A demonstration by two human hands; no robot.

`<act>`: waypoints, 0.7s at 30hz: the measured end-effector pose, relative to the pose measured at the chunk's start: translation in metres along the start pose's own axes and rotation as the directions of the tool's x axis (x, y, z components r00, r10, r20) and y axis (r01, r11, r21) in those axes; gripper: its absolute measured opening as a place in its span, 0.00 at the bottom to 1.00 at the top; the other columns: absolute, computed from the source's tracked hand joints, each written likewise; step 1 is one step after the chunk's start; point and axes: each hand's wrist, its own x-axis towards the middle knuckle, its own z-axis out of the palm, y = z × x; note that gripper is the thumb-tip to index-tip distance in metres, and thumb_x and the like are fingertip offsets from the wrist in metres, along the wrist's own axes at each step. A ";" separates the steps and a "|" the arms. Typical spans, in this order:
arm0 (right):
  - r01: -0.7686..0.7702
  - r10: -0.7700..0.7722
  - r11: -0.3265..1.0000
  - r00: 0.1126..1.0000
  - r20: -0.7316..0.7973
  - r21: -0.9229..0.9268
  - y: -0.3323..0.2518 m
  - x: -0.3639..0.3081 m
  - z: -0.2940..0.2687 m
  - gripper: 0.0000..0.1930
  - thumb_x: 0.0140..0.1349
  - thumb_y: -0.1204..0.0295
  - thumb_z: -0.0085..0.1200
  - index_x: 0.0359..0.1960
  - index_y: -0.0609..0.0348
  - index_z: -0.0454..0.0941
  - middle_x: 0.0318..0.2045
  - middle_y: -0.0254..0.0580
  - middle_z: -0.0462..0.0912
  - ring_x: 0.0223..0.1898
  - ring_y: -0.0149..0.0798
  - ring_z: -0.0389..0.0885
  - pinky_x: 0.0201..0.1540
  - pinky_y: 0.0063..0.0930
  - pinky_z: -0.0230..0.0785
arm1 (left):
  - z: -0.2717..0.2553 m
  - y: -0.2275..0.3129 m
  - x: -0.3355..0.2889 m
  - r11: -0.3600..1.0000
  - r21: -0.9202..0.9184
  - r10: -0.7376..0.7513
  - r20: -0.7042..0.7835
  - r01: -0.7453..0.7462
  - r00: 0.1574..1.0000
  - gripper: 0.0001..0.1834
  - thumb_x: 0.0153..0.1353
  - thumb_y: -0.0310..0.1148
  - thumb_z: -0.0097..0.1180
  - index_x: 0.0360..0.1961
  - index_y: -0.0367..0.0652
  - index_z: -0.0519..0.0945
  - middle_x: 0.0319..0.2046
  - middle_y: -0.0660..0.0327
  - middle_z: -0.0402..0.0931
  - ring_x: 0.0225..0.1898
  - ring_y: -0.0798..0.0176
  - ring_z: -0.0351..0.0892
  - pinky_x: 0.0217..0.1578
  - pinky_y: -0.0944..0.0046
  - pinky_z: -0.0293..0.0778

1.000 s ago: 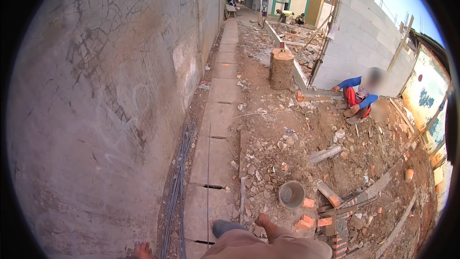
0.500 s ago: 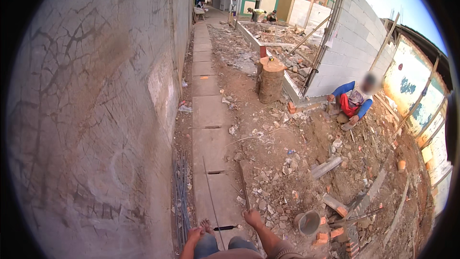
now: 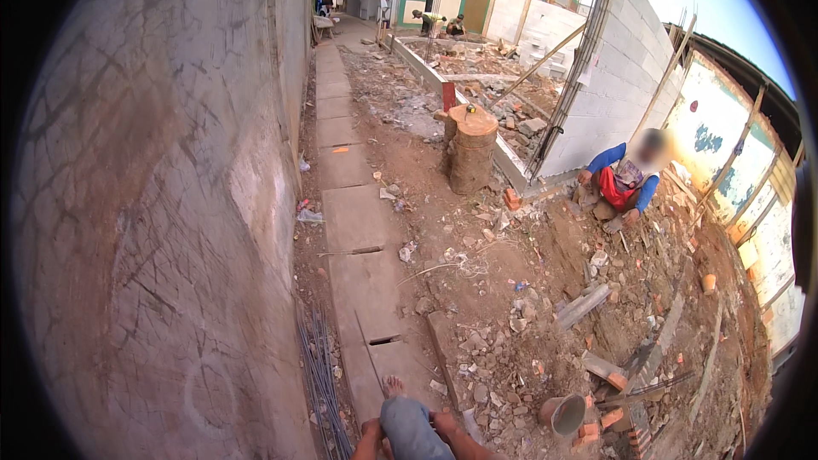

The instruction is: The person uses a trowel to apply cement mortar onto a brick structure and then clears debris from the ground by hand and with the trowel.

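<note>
A raised leg in a blue-grey trouser [image 3: 413,430] fills the bottom of the view, its bare foot [image 3: 393,386] on the concrete slab path [image 3: 365,290]. Against the left side of that knee is my left hand [image 3: 371,430], fingers curled. My right hand [image 3: 444,423] is closed at the knee's other side. Whether either grips the trouser cloth is too small to tell. A thin metal rod [image 3: 368,345] lies along the slab just beyond the foot. Left of the path lies a bundle of thin steel rods [image 3: 322,383].
A cracked grey wall [image 3: 170,204] runs close on the left. To the right are rubble, a tilted bucket [image 3: 564,415], broken bricks [image 3: 588,434] and a plank [image 3: 445,349]. A tree stump [image 3: 471,153] stands ahead. A person in blue sleeves [image 3: 622,179] squats by a block wall [image 3: 626,68].
The view has shifted forward and turned right. My right hand has come in from the side to the knee, and the leg has risen between my hands.
</note>
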 end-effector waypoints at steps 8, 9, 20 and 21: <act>-0.167 0.135 0.971 0.973 -0.186 -0.168 -0.002 0.032 0.050 0.11 0.64 0.64 0.53 0.42 0.53 0.82 0.36 0.36 0.81 0.38 0.37 0.80 0.43 0.48 0.71 | -0.011 0.015 0.018 0.993 -0.116 -0.040 -0.055 0.033 0.998 0.20 0.66 0.46 0.54 0.51 0.42 0.76 0.44 0.56 0.77 0.43 0.58 0.78 0.42 0.50 0.77; -0.088 0.079 0.995 0.984 -0.161 -0.047 0.004 0.061 0.020 0.13 0.65 0.61 0.53 0.40 0.56 0.82 0.35 0.38 0.81 0.38 0.36 0.80 0.43 0.46 0.72 | 0.018 0.015 0.021 0.993 -0.110 -0.047 -0.003 0.047 0.999 0.21 0.66 0.46 0.54 0.51 0.43 0.75 0.45 0.56 0.77 0.43 0.58 0.78 0.42 0.49 0.77; 0.061 -0.206 0.927 0.908 -0.364 -0.371 0.029 0.067 0.049 0.40 0.69 0.41 0.42 0.45 0.79 0.79 0.45 0.70 0.82 0.51 0.50 0.82 0.53 0.43 0.69 | -0.021 0.005 0.025 0.983 -0.176 -0.067 -0.066 0.054 0.996 0.24 0.67 0.49 0.51 0.58 0.46 0.72 0.52 0.55 0.74 0.49 0.54 0.77 0.47 0.44 0.76; 0.147 -0.293 0.866 0.923 -0.248 -0.478 0.037 0.052 0.063 0.38 0.69 0.42 0.40 0.43 0.77 0.79 0.42 0.69 0.82 0.47 0.57 0.82 0.52 0.46 0.70 | -0.043 0.004 0.024 0.982 -0.186 -0.066 -0.107 0.045 0.992 0.24 0.67 0.49 0.51 0.58 0.47 0.71 0.53 0.55 0.73 0.50 0.54 0.76 0.47 0.43 0.76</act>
